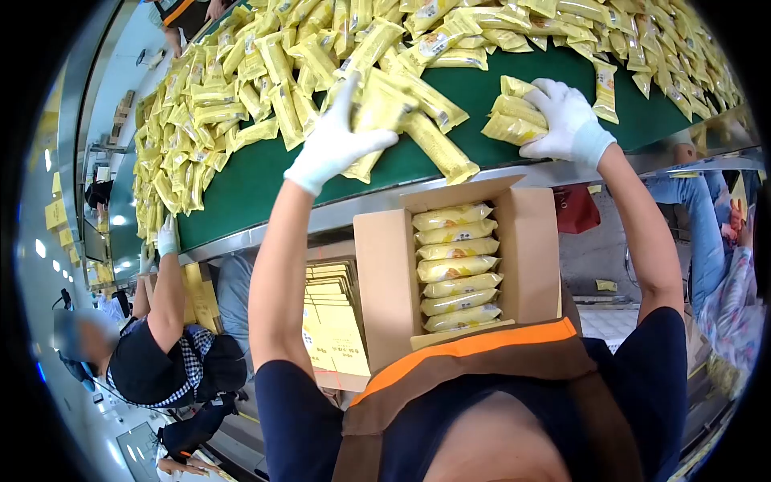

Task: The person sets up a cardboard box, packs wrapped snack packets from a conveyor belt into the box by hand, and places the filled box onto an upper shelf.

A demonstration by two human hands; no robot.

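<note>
My right hand, in a white glove, is closed round a small stack of yellow packets over the green conveyor belt. To its left, my gloved left hand has its thumb and forefinger spread wide against a yellow packet at the edge of the pile; its other fingers are partly hidden. Below the belt edge, in front of my body, stands an open cardboard box with its flaps out. A row of yellow packets lies in it, one behind another.
A heap of yellow packets covers much of the green belt. Flattened yellow cartons are stacked left of the box. A co-worker reaches to the belt at left; another person's patterned sleeve shows at right, near a red bag.
</note>
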